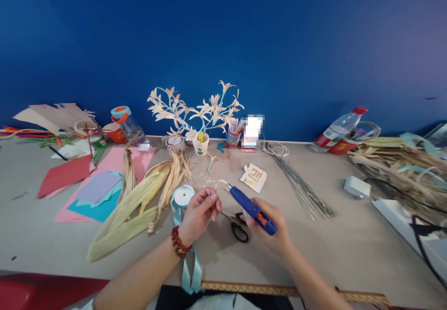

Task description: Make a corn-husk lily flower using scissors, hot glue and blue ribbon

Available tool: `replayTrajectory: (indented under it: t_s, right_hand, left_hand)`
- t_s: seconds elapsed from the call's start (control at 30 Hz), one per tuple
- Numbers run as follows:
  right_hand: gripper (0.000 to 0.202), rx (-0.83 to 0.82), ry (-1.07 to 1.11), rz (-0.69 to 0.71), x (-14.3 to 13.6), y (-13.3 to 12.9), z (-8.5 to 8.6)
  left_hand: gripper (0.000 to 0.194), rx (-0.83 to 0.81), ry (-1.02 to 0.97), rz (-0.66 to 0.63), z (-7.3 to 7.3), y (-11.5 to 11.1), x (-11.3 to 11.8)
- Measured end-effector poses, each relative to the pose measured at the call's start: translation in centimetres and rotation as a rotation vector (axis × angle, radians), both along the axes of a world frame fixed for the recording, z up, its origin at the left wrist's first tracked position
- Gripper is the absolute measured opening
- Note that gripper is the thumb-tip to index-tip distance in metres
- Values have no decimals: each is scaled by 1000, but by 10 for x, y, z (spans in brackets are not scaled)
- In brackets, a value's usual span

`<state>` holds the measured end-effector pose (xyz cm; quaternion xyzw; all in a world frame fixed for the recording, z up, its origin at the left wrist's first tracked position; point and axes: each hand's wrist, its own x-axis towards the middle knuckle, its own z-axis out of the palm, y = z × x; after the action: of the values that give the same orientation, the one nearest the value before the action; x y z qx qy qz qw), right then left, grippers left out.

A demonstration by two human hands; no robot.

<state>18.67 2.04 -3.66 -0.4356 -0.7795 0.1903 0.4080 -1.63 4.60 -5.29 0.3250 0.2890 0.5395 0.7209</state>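
Observation:
A blue glue gun (252, 210) is gripped in my right hand (270, 224), its metal tip pointing up and left. My left hand (204, 210) has its thumb and fingertips pinched together on a small pale petal piece (220, 182), close to that tip. Black-handled scissors (240, 231) lie between my hands, partly covered. Beside my left wrist, a roll of light blue ribbon (183, 195) rests on the table, its tail hanging over the front edge. Farther back, pale flowers on blue stems (202, 112) stand in a white cup (201, 145).
Corn husks (129, 214) and coloured paper (98, 186) lie at left. Thin wires (303, 184), a white adapter (356, 187), a power strip (394, 217) and a husk pile (394, 165) are at right. A tilted bottle (338, 131) stands near the blue wall.

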Motion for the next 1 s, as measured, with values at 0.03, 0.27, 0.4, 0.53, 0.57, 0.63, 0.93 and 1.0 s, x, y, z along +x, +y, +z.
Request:
replayTrajectory:
  t_s: [0.03, 0.27, 0.4, 0.53, 0.57, 0.63, 0.93, 1.0]
  right_hand:
    - [7, 0, 6, -9, 4, 0, 0]
    - [13, -116, -398, -246, 44, 11, 0]
    - [17, -229, -745, -371, 62, 23, 2]
    - [20, -312, -830, -307, 72, 31, -4]
    - [21, -320, -822, -277, 75, 33, -7]
    - [27, -320, -787, -207, 83, 37, -10]
    - [23, 42, -637, -121, 64, 32, 17]
    - [23, 29, -577, -15, 30, 20, 17]
  left_hand:
    - [16, 0, 5, 8, 0, 0, 0]
    - [14, 9, 12, 52, 3, 0, -2]
    - [14, 47, 60, 5, 3, -4, -1]
    - [17, 79, 128, -80, -1, -9, 4]
    - [19, 83, 137, -92, -2, -10, 5]
    - [23, 90, 144, -103, -3, -11, 7]
    - [19, 139, 21, 128, 18, 8, -16]
    - [17, 152, -46, 211, 28, 16, -25]
